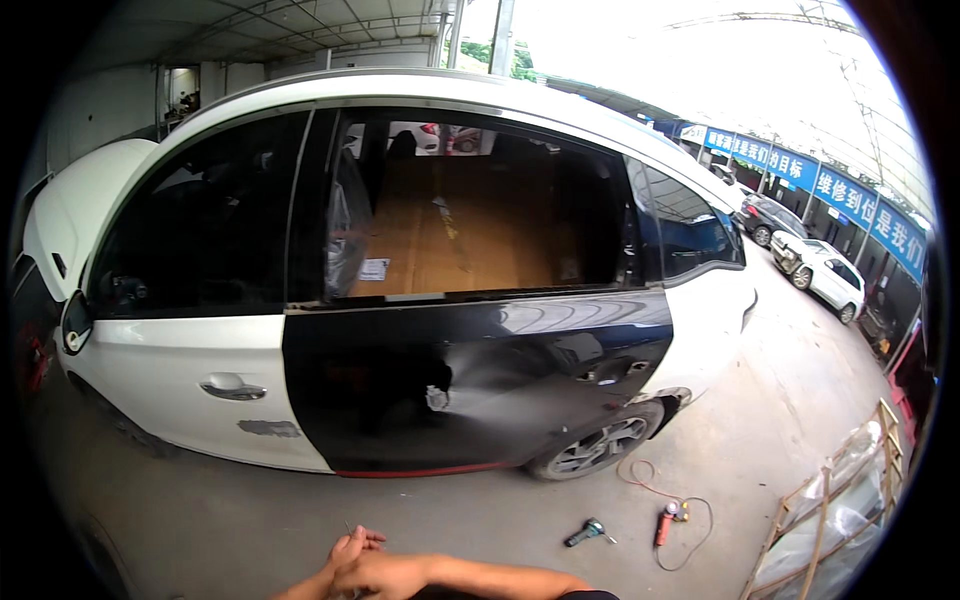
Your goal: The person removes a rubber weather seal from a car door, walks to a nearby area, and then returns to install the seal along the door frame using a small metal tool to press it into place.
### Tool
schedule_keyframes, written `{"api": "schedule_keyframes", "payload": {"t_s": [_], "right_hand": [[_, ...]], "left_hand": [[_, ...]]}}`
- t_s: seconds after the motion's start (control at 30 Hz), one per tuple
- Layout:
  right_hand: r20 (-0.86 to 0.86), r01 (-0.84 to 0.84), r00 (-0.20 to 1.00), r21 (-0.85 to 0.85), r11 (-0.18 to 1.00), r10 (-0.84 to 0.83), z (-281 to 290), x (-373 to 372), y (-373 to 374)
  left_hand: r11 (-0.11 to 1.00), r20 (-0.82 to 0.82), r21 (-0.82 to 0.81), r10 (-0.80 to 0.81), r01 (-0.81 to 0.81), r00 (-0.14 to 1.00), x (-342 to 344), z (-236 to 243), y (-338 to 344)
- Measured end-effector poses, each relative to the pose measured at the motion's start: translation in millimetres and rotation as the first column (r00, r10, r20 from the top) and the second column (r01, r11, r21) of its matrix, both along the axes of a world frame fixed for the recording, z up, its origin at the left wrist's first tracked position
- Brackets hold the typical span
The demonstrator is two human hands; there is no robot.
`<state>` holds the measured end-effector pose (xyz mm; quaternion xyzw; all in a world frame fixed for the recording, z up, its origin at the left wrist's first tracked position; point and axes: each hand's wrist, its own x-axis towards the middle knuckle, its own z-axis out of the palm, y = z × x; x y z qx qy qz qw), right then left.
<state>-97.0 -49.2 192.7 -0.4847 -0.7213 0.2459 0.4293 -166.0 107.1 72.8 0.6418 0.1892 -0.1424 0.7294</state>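
Low in the view, my left hand (349, 550) is curled, with a small thin item at its fingers that I cannot make out. My right hand (385, 572) overlaps it from the front, fingers closed and mostly hidden. Beyond them stands a white car with a black rear door (395, 370), which has a dent and a torn patch. That door's window is open, showing brown cardboard (460, 250) inside. The white front door (160, 380) has a grey scuffed patch. Both hands are apart from the car.
A dark green power tool (585, 533) and a red tool (668, 525) with a hose lie on the floor right of my hands. A frame with plastic-wrapped panels (840, 500) stands at lower right. Parked cars (820, 270) line the shop behind.
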Motion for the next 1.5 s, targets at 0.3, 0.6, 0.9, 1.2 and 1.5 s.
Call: {"api": "schedule_keyframes", "payload": {"t_s": [0.3, 0.6, 0.9, 1.2, 1.5], "right_hand": [[-0.026, 0.897, 0.441, -0.025, 0.442, -0.897, -43.0, 65.4, -105.9], [-0.277, 0.890, 0.245, -0.315, 0.329, -0.929, -82.1, 131.7, -185.1], [-0.318, 0.912, -0.293, -0.375, -0.164, -0.902, -111.3, 227.7, -316.3], [-0.536, 0.726, -0.654, -0.642, -0.246, -0.533, -97.6, 338.8, -414.4], [-0.467, 0.901, -0.407, -0.345, -0.262, -0.785, -117.9, 445.3, -473.0]], "left_hand": [[0.991, 0.439, 0.064, -0.134, 0.117, 0.889, 110.2, 62.0, -94.4], [0.906, 0.356, 0.042, -0.408, 0.422, 0.841, 214.9, 47.9, -151.1], [0.910, 0.578, 0.288, -0.413, 0.298, 0.704, 396.8, 54.0, -209.2], [0.872, 0.473, 0.202, -0.485, 0.445, 0.735, 454.9, 28.3, -282.6], [0.922, 0.608, 0.375, -0.325, 0.099, 0.724, 476.4, 96.7, -338.6]]}}
